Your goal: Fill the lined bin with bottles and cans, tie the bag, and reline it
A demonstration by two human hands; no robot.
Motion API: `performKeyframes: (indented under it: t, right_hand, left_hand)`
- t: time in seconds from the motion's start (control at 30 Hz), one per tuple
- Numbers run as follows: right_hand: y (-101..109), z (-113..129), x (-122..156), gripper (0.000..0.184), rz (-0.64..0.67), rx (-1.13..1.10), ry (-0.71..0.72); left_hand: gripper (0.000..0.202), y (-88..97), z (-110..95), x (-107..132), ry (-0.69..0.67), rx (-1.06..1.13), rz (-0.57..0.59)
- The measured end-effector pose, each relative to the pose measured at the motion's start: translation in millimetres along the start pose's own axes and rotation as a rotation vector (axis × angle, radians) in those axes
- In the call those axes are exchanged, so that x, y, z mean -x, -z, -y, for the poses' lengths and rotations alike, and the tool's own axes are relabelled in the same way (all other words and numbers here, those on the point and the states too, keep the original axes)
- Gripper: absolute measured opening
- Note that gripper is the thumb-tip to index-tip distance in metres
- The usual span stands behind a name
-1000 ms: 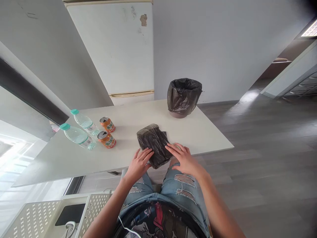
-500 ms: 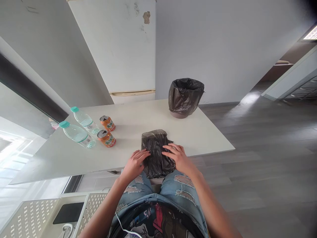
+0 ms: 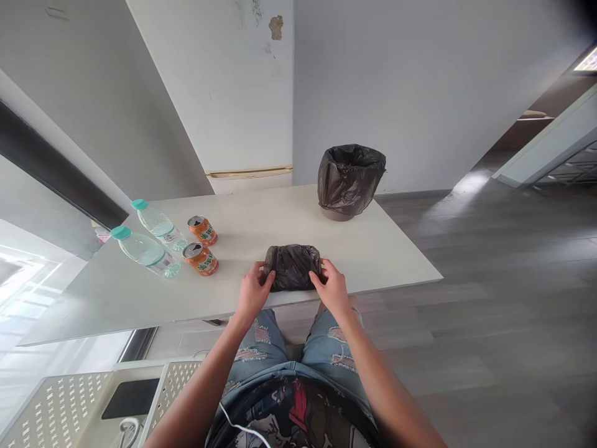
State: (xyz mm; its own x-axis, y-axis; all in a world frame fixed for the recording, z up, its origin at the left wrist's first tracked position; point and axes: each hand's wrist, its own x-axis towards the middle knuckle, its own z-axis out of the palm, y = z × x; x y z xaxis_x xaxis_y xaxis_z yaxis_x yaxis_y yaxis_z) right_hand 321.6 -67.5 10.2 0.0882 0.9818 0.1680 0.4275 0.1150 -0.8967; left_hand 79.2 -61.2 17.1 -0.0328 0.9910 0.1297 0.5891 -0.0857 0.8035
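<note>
A folded black plastic bag [image 3: 293, 266] lies on the white table [image 3: 261, 224] near its front edge. My left hand [image 3: 252, 291] grips the bag's left end, fingers curled over it. Gripping the right end the same way is my right hand [image 3: 330, 287]. The bag is bunched into a short wide packet between the two hands. A small bin lined with a black bag [image 3: 349, 180] stands at the table's back right.
Two water bottles with teal caps [image 3: 147, 239] and two orange cans [image 3: 201, 246] stand at the table's left. A white fridge [image 3: 233, 93] is behind the table. A white perforated rack [image 3: 69, 404] is at lower left. Grey floor lies to the right.
The bag hung over the table's edge under my flat hands. It has been folded up onto the table into a shorter packet, and both hands now grip its ends.
</note>
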Motion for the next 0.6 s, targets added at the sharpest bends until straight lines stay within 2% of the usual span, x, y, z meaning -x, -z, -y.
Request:
performKeyframes:
  t: [0.1, 0.17, 0.33, 0.4, 0.47, 0.53, 0.6]
  right_hand:
    - [-7, -2, -6, 0.044, -0.043, 0.098, -0.012]
    - [-10, -1, -6, 0.047, -0.1, 0.172, 0.036]
    - [-13, 8, 3, 0.045, -0.291, 0.332, 0.314]
    - [-13, 15, 3, 0.04, -0.242, 0.364, 0.437]
    - [-14, 23, -2, 0.04, -0.088, 0.422, 0.534]
    - [-17, 27, -10, 0.045, 0.074, 0.507, 0.563]
    - [-21, 27, -19, 0.051, 0.192, 0.597, 0.517]
  left_hand:
    - [0.026, -6.6, 0, -5, -0.009, -0.123, -0.081]
    - [0.03, -10.3, 3, -5, -0.076, -0.222, -0.151]
    - [0.044, -11.8, -4, -1, -0.258, -0.404, -0.322]
    - [0.045, -12.4, -13, -2, -0.366, -0.416, -0.261]
    - [0.048, -16.3, -21, -6, -0.484, -0.425, -0.096]
    - [0.055, -23.3, -23, -13, -0.541, -0.459, 0.084]
    - [0.061, -30.4, -19, -22, -0.507, -0.507, 0.211]
